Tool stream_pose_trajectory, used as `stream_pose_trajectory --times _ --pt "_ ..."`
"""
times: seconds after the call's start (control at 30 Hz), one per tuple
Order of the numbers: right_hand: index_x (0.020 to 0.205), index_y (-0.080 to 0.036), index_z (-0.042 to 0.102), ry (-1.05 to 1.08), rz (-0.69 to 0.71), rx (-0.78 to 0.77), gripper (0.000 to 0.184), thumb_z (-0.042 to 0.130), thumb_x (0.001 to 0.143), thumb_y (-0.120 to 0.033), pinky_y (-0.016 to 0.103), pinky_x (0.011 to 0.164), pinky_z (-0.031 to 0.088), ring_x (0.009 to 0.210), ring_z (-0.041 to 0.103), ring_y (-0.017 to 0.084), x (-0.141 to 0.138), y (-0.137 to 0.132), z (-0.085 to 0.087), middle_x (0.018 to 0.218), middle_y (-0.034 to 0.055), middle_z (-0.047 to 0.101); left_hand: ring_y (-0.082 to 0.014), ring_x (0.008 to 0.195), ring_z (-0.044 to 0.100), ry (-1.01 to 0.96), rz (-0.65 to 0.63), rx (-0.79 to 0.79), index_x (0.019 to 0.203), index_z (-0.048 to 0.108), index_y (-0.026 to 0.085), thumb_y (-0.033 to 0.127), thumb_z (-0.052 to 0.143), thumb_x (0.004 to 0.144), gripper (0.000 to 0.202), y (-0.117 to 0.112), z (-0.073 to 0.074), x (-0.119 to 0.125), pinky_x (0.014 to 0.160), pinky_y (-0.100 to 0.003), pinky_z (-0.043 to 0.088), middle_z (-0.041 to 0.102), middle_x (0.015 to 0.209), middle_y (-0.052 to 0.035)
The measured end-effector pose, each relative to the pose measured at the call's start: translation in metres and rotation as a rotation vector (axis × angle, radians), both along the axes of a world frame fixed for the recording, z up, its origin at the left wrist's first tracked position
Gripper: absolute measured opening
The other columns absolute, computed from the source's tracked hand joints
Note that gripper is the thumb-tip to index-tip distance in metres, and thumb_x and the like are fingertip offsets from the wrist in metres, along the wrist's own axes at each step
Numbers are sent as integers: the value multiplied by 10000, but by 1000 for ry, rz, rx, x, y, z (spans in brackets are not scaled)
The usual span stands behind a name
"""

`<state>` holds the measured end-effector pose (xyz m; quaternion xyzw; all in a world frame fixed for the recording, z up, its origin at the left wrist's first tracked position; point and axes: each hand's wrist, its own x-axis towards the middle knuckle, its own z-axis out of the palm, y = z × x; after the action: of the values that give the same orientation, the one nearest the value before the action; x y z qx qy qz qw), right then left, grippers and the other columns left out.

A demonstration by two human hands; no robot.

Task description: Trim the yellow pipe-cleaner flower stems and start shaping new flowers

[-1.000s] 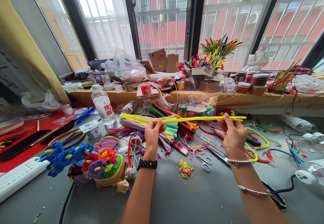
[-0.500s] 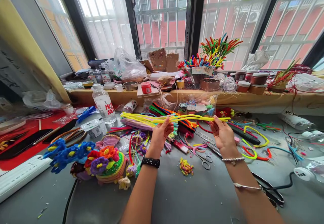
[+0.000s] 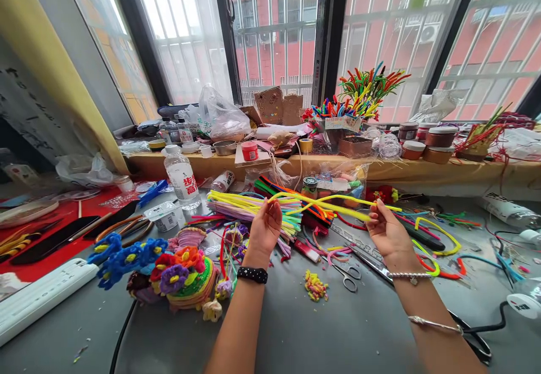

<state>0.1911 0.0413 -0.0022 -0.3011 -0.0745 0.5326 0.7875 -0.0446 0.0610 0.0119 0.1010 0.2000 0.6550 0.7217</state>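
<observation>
Two yellow pipe cleaners stretch between my hands above the table and cross each other in the middle. My left hand pinches them at the left, in front of a bundle of yellow, lilac and white pipe cleaners. With bent fingers, my right hand grips the other side, and one tip sticks out past it. Below and between the hands lie small scissors and a little heap of yellow and pink clippings.
Fuzzy pipe-cleaner flowers stand at the left, near a white power strip. A water bottle is upright behind them. Jars, bags and a box of colourful stems crowd the windowsill.
The yellow pipe cleaners, side by side before, now spread apart and cross. My right hand has turned and moved slightly right and down; the view has shifted a little.
</observation>
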Motion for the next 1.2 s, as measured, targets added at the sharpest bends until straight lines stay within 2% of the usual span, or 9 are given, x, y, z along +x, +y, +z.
stream_pose_trajectory --times 0.13,0.27,0.47,0.6,0.77,0.83,1.0,1.13,1.2 --pt "669 -142 543 83 142 -2 94 508 752 -117 57 327 419 379 502 12 -6 0 1 511 -35 581 -35 517 582 -107 -82 20 669 575 83 178 295 848 345 -4 3 2 527 -91 475 608 554 -24" --pt "684 -148 550 -39 211 -81 105 498 759 -96 62 377 468 396 534 20 -14 2 -6 537 -36 600 -53 580 602 -78 -41 26 674 578 93 161 313 841 321 -4 2 5 561 -108 488 629 605 -34" --pt "688 -59 589 -169 328 -123 162 463 697 43 126 494 531 556 618 101 -28 0 -12 646 81 649 -120 740 615 49 -15 107 762 593 81 110 354 811 246 2 -9 8 662 -172 502 654 730 -74" --pt "687 -70 582 -244 282 -115 145 520 635 51 123 531 535 595 621 110 -29 0 -12 661 67 645 -150 778 610 115 -22 100 778 588 54 70 361 785 228 6 -18 9 709 -212 497 649 760 -103" --pt "844 -163 526 -297 95 -86 312 572 608 35 115 539 527 519 585 49 -27 1 -11 619 -56 597 -155 797 604 159 -34 90 788 586 41 68 374 773 214 5 -19 12 731 -218 484 643 789 -122" --pt "839 -158 538 -330 137 -57 249 610 628 -49 129 528 526 497 570 48 -28 -2 -9 626 -45 596 -147 796 604 184 -71 111 797 589 54 79 390 770 203 3 -17 15 740 -217 477 644 799 -112" --pt "790 -140 595 -355 487 127 189 615 668 -282 243 670 522 718 608 131 -41 -12 5 792 49 639 -144 789 604 317 -237 202 828 600 96 137 446 761 174 -6 -18 28 736 -229 471 647 828 -84" --pt "707 -155 605 -286 415 140 108 623 657 -249 241 674 509 720 604 125 -50 -14 9 715 15 643 -161 780 605 436 -398 198 822 607 93 170 469 756 172 -10 -23 35 735 -257 466 648 813 -110" --pt "704 -156 602 -253 375 136 107 622 657 -251 238 642 509 657 599 114 -49 -13 6 641 -3 625 -158 768 606 447 -404 183 821 609 90 169 475 753 170 -10 -24 36 738 -262 463 649 798 -110"
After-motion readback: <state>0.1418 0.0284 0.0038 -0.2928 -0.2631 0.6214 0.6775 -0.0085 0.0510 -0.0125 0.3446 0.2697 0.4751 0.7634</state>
